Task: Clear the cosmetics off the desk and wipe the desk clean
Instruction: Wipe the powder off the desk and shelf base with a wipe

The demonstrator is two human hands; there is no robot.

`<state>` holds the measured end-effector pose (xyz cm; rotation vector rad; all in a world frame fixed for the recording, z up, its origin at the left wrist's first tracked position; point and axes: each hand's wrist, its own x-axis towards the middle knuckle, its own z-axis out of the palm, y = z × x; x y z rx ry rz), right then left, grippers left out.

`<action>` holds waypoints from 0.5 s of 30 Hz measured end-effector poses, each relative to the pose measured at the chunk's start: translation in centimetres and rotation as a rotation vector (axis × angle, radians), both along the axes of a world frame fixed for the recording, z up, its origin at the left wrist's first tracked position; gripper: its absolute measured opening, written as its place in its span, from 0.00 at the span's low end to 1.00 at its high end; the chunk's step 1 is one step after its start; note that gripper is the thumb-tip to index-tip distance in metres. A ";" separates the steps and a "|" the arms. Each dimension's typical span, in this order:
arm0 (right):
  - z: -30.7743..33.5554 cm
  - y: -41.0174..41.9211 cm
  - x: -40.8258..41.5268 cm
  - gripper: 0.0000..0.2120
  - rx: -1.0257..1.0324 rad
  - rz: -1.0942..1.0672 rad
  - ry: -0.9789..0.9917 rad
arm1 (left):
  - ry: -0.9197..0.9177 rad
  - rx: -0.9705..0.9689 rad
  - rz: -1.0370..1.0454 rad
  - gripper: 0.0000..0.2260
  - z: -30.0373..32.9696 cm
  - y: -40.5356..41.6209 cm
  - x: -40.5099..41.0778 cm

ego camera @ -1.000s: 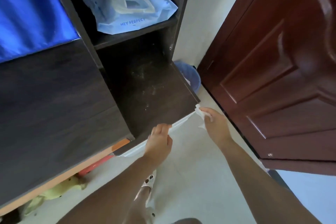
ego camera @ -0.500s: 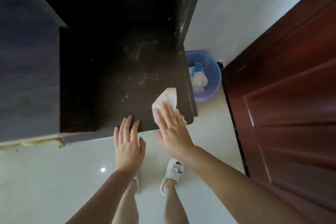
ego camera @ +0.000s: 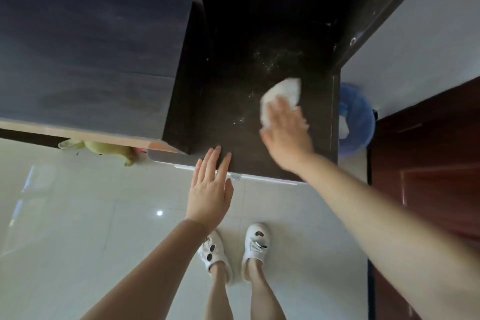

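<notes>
The right hand (ego camera: 284, 135) pressed flat, fingers straight, on a crumpled white wipe (ego camera: 281, 93); pale dust specks (ego camera: 270, 62) lay just beyond it on the dark wooden tabletop (ego camera: 233, 86), farther from the open left hand (ego camera: 209, 189).

The head camera looks steeply down, close over the desk (ego camera: 259, 138) (feet below).

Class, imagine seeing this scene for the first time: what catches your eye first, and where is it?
First, the right hand pressing a white wipe on the dark desk, just below pale specks of dust. Next, the left hand lying flat at the desk's front edge, and the blue bin on the floor to the right.
</notes>
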<state>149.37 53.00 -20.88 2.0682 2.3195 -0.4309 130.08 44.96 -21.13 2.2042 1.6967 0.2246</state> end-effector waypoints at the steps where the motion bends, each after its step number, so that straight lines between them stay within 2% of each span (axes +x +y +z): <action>1: -0.5 -1.3 -2.0 0.28 0.045 0.190 0.030 | -0.037 0.003 0.012 0.22 0.0 0.2 -0.1; 3: -0.6 -2.8 -3.2 0.28 -0.009 0.559 0.038 | -0.083 0.011 0.021 0.21 0.0 0.5 -0.4; 5: -0.5 -0.5 -1.2 0.28 -0.030 0.668 0.018 | -0.099 0.022 0.012 0.20 -0.1 0.5 -0.8; 7: -0.4 3.0 1.3 0.27 -0.040 0.451 -0.025 | -0.096 0.035 0.004 0.20 -0.3 0.4 -1.0; 10: 0.0 6.3 3.4 0.26 -0.030 -0.101 -0.050 | -0.081 0.036 0.014 0.19 -0.4 0.2 -1.0; 11: 0.0 6.3 2.3 0.26 -0.013 -0.156 -0.062 | -0.103 0.029 0.022 0.19 -0.3 0.3 -0.9; 12: -0.3 5.8 0.7 0.26 0.001 -0.104 -0.080 | -0.142 0.019 0.040 0.20 -0.1 0.4 -0.8; 13: -0.8 4.7 -1.2 0.27 0.010 0.051 -0.075 | -0.188 0.006 0.068 0.20 0.1 0.5 -0.7; 15: -1.2 1.6 -4.2 0.28 -0.009 0.468 -0.003 | -0.264 -0.001 0.132 0.19 0.8 1.0 -0.6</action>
